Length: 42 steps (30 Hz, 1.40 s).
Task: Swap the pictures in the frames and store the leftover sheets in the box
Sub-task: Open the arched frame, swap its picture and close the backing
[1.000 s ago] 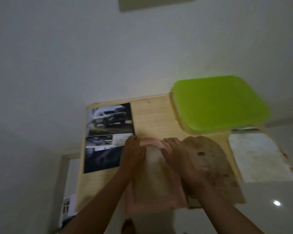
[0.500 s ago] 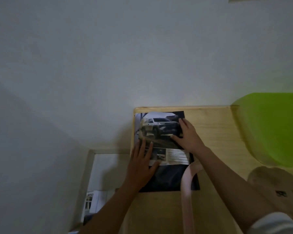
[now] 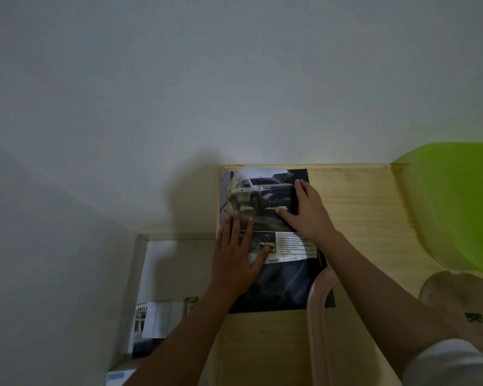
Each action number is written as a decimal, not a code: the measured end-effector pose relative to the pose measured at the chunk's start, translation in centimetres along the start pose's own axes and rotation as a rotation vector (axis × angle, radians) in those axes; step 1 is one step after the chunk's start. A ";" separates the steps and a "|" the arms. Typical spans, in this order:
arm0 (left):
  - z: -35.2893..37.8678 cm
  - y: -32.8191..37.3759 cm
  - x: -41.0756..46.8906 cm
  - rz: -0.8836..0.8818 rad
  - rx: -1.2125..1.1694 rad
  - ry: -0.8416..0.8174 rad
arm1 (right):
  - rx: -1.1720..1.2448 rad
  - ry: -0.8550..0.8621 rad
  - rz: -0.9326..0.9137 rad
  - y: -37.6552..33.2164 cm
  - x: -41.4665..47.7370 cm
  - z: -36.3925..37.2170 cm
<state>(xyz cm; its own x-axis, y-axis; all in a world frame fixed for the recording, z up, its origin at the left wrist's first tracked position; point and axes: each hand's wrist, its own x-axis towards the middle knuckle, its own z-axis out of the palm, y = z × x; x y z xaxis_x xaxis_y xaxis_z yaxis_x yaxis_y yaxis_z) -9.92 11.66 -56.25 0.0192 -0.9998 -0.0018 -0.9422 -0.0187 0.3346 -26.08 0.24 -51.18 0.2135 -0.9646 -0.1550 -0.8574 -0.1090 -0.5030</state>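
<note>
We have left the pink frame (image 3: 317,316), lower centre, for the car picture (image 3: 262,196) mid-frame on the table (image 3: 360,196), left hand (image 3: 234,260) spread flat on it, right hand (image 3: 308,213) at its right edge, grip unclear, so we judge it the next insert.

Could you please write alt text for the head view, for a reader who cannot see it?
A left hand and a right hand rest on a car picture lying on a wooden table. A box holding sheets sits beside it.
</note>
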 end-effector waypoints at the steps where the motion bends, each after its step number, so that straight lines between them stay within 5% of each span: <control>1: 0.1 0.0 0.0 0.000 -0.003 -0.001 | -0.002 0.002 0.000 0.0 -0.1 0.1; 20: 0.0 0.2 0.0 -0.009 -0.020 0.013 | 0.185 -0.007 0.038 -0.5 -3.1 0.3; 29: 0.1 -0.1 0.0 -0.009 -0.035 0.003 | 0.575 0.261 0.262 -0.3 -8.1 -0.1; 36: -1.2 0.0 0.2 -0.031 -0.177 -0.028 | 1.002 0.067 0.337 0.1 -8.7 -1.2; 42: -4.8 4.3 1.1 -0.123 -0.454 0.125 | 1.245 0.051 0.240 -0.5 -10.0 -3.5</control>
<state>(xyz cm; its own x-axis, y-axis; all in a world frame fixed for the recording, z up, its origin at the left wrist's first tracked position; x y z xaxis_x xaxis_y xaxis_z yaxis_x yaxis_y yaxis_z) -12.30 10.50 -50.28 0.1878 -0.9815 0.0367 -0.6895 -0.1051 0.7167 -29.40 9.14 -46.36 0.0723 -0.9397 -0.3342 0.1524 0.3416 -0.9274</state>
